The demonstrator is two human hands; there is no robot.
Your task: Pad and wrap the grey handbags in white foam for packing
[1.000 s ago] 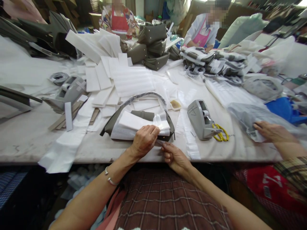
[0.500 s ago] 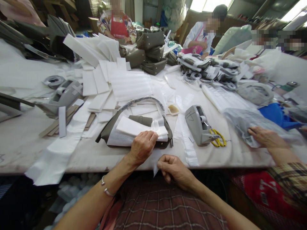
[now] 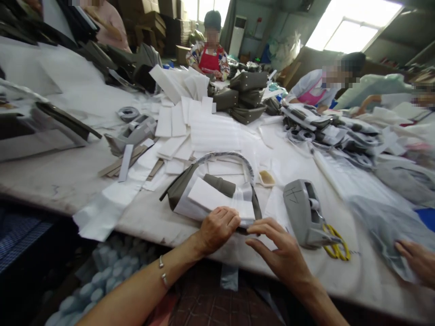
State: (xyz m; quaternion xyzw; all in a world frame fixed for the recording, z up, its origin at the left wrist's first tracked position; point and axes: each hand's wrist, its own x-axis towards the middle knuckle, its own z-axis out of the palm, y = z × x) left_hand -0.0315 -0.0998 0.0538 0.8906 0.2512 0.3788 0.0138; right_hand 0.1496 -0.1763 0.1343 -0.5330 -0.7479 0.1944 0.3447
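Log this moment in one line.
Bag: on table, white foam across it; left hand: on foam; right hand: open, near bag's lower edge; tape dispenser: right of bag

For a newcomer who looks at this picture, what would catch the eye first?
Probably the dark handbag near the table edge, with the left hand on its white padding and the open right hand close by. Next, the grey tape dispenser to the bag's right, with yellow handles at its near end. Farther back, dark bags lie stacked beyond loose white sheets.

Bright slanted window (image 3: 353, 25), second window (image 3: 193, 12) behind, grey-green wall (image 3: 268, 13), stacked cardboard boxes (image 3: 151, 27), long pale-covered table (image 3: 44, 185)
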